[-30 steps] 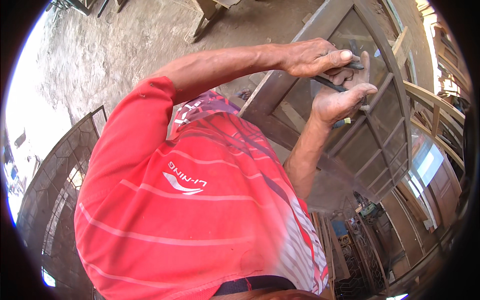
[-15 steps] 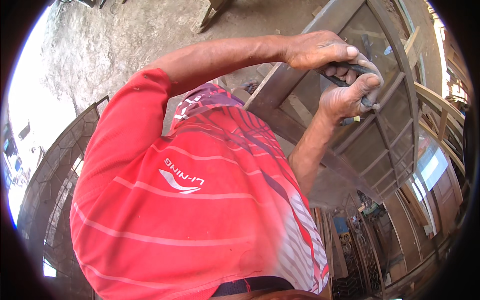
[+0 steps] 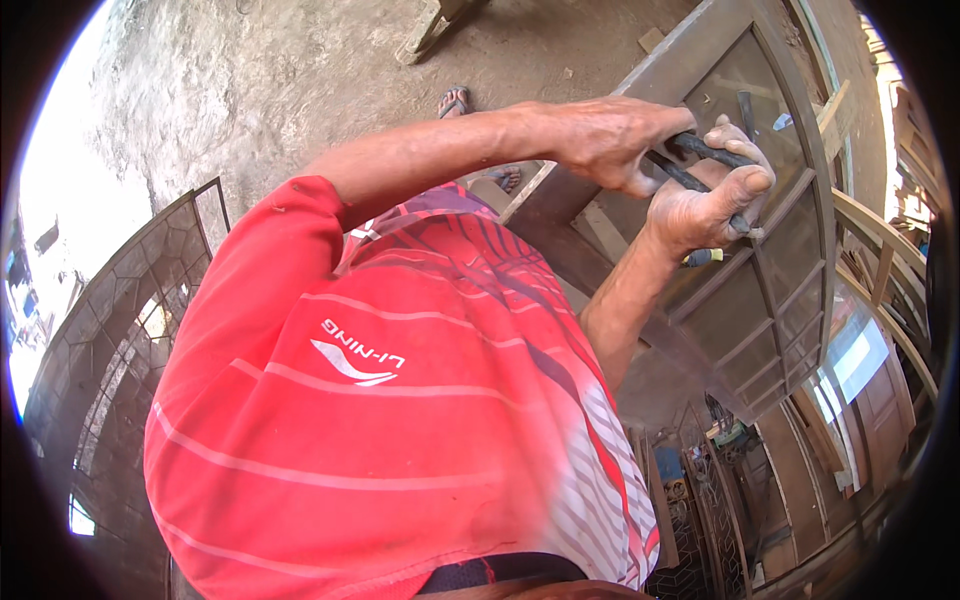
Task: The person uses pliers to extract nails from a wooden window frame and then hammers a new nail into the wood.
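Note:
Both my hands are over a brown wooden door frame [image 3: 672, 62] with curved edges and gridded panes. My right hand [image 3: 712, 205], thumb raised and fingers curled, grips a black pliers-like tool [image 3: 712, 150] with two dark bars. The other end of these bars lies at my left hand [image 3: 625, 140], whose thumb and forefinger close round them; its other fingers are hidden. A grey tip of the tool pokes out below my right thumb. Beneath my right hand, a tool handle with a yellow band [image 3: 703, 257] lies on the frame. Beyond my hands is a dark rod [image 3: 746, 112].
Curved wooden frames [image 3: 880, 225] and boards stand at the right. A latticed panel [image 3: 120, 320] leans at the left. A wooden stand leg [image 3: 420, 38] is on the rough floor at the top. My sandalled feet [image 3: 455, 101] show beyond my forearm.
My left hand has drawn back toward the left and slightly down, baring more of the two black bars. My right hand keeps its hold and has shifted slightly. One more foot shows.

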A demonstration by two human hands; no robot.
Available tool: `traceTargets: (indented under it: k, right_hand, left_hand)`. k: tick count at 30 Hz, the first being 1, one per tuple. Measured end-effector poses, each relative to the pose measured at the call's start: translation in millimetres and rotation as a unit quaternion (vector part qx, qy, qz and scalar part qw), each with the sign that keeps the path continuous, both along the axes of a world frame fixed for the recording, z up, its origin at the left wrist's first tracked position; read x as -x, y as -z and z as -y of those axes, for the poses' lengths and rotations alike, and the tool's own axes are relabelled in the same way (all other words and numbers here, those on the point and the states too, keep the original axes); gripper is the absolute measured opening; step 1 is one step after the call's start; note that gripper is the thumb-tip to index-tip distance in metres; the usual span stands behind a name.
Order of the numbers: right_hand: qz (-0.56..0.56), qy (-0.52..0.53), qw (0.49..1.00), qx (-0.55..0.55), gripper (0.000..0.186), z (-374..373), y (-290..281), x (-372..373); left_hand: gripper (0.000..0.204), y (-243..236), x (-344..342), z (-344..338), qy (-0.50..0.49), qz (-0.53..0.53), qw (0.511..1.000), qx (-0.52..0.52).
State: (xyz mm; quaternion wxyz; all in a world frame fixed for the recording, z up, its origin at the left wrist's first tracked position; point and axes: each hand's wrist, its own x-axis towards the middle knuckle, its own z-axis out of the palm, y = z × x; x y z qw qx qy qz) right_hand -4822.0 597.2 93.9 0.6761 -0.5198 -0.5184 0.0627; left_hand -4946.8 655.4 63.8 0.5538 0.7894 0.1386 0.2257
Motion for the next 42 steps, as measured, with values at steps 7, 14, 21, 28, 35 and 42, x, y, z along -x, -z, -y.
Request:
traceTargets:
  k: [7,14,21,28,35,42]
  right_hand:
    - [-0.11,-0.032,0.992,0.047,0.051,4.4,-8.3,8.3]
    - [-0.085,-0.054,0.994,0.038,0.051,0.8,-11.3,7.2]
    - [-0.122,-0.216,0.968,0.039,0.047,-8.9,-11.8,-2.3]
    - [-0.116,-0.377,0.912,0.11,0.047,-27.2,-18.1,-21.4]
    - [-0.143,-0.556,0.795,0.195,0.04,-59.4,-28.3,-23.7]
    - [-0.048,-0.71,0.638,0.293,0.025,-102.8,-51.3,-13.3]
  left_hand:
    - [0.057,19.2,-20.7,7.3,-0.041,0.018,0.998,0.047]
    - [0.046,16.5,-18.5,14.9,-0.084,0.044,0.994,0.052]
    - [0.042,21.3,-24.6,34.8,-0.227,0.063,0.971,0.049]
    - [0.04,18.5,-27.9,41.0,-0.285,0.094,0.949,0.097]
    - [0.029,22.6,-36.3,44.1,-0.374,0.152,0.91,0.093]
    - [0.026,-0.5,-16.5,40.9,-0.38,0.183,0.902,0.093]
